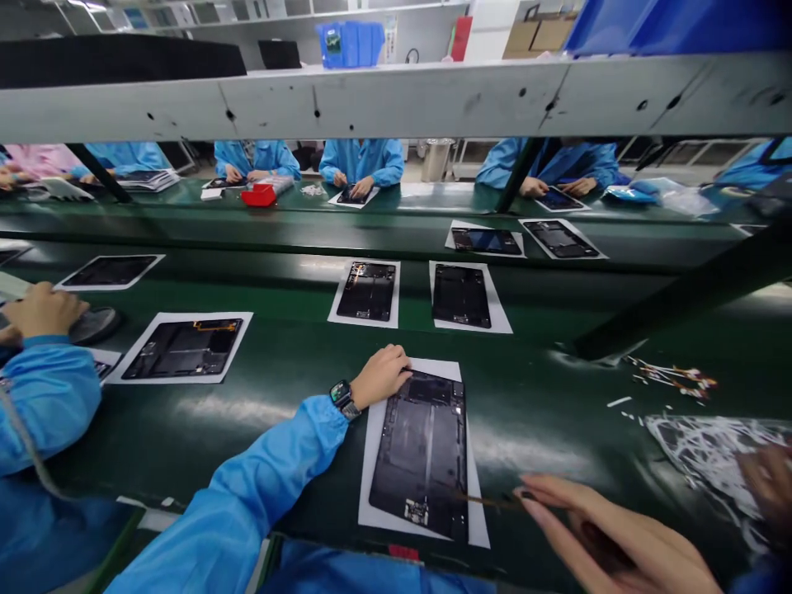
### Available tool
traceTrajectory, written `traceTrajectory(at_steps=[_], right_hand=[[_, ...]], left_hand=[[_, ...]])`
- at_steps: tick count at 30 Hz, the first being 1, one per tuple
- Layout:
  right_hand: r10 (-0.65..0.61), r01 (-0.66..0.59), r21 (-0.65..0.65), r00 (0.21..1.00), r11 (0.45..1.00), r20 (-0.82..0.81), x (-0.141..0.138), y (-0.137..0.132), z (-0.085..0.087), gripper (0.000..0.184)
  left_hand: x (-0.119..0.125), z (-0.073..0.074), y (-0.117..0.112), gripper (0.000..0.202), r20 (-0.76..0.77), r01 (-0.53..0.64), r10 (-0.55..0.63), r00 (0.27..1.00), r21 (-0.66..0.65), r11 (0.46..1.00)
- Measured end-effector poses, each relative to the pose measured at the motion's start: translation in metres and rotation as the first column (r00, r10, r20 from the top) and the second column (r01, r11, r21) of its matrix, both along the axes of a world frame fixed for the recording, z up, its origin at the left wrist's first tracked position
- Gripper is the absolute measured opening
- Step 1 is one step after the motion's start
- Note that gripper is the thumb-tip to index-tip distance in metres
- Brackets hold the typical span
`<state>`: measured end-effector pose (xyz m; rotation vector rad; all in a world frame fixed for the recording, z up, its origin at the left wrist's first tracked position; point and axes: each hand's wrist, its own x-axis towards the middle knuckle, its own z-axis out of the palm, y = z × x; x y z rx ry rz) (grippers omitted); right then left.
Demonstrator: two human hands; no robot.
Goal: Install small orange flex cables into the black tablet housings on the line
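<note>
In front of me an opened black tablet housing (421,454) lies on a white sheet (375,503), with a small circuit board (417,511) at its near end. My left hand (380,375), with a watch at the wrist, has its fingers curled on the far left corner of the housing. At the lower right, my right hand (610,532) pinches a thin brown strip (488,500) between thumb and fingertips. The strip's far end reaches over the right side of the housing; blur hides its exact kind.
More tablet housings on sheets lie ahead (370,290) and left (189,348). A clear bag of white strips (711,445) and small cables (674,378) are at right, near a blurred hand (767,483). A dark post (668,297) slants above; a co-worker's hand (46,309) is left.
</note>
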<state>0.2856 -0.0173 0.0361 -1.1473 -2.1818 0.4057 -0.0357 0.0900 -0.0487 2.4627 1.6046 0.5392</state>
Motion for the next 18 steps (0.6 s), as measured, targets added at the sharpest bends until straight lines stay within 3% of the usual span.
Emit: traceTrajectory(at_steps=[3, 5, 8, 10, 11, 13, 15, 16, 18], right_hand=[[0.138, -0.138, 0.016, 0.990, 0.990, 0.003, -0.025, 0.003, 0.019, 0.025], [0.195, -0.195, 0.001, 0.981, 0.981, 0.004, -0.040, 0.004, 0.029, 0.023], [0.249, -0.249, -0.064, 0.968, 0.966, -0.006, -0.058, 0.008, 0.039, 0.019], [0.263, -0.264, -0.164, 0.964, 0.950, -0.028, -0.070, 0.018, 0.041, 0.017], [0.263, -0.265, -0.231, 0.964, 0.936, -0.042, -0.076, 0.026, 0.040, 0.017], [0.238, -0.248, -0.363, 0.969, 0.898, -0.072, -0.090, 0.048, 0.036, 0.019], [0.189, -0.219, -0.448, 0.976, 0.867, -0.111, -0.105, 0.075, 0.025, 0.020], [0.162, -0.210, -0.471, 0.977, 0.857, -0.140, -0.112, 0.088, 0.017, 0.020], [0.138, -0.213, -0.509, 0.974, 0.834, -0.181, -0.127, 0.112, -0.001, 0.018]], left_hand=[[-0.004, -0.011, 0.010, 0.009, 0.008, -0.015, 0.015, 1.000, -0.013, 1.000], [-0.009, -0.010, 0.010, 0.010, 0.015, -0.020, 0.020, 1.000, -0.024, 1.000], [-0.016, 0.006, -0.002, 0.011, 0.029, -0.052, 0.053, 0.998, -0.026, 0.998], [-0.016, 0.023, -0.019, 0.015, 0.168, -0.050, 0.056, 0.984, -0.041, 0.998], [-0.014, 0.032, -0.030, 0.017, 0.295, -0.009, 0.032, 0.955, -0.078, 0.997], [-0.005, 0.045, -0.055, 0.021, 0.570, 0.163, -0.024, 0.822, -0.194, 0.967], [0.007, 0.048, -0.079, 0.039, 0.692, 0.283, -0.005, 0.722, -0.289, 0.914], [0.012, 0.046, -0.089, 0.050, 0.681, 0.246, 0.035, 0.732, -0.311, 0.918], [0.018, 0.033, -0.101, 0.056, 0.574, 0.038, 0.124, 0.810, -0.261, 0.965]])
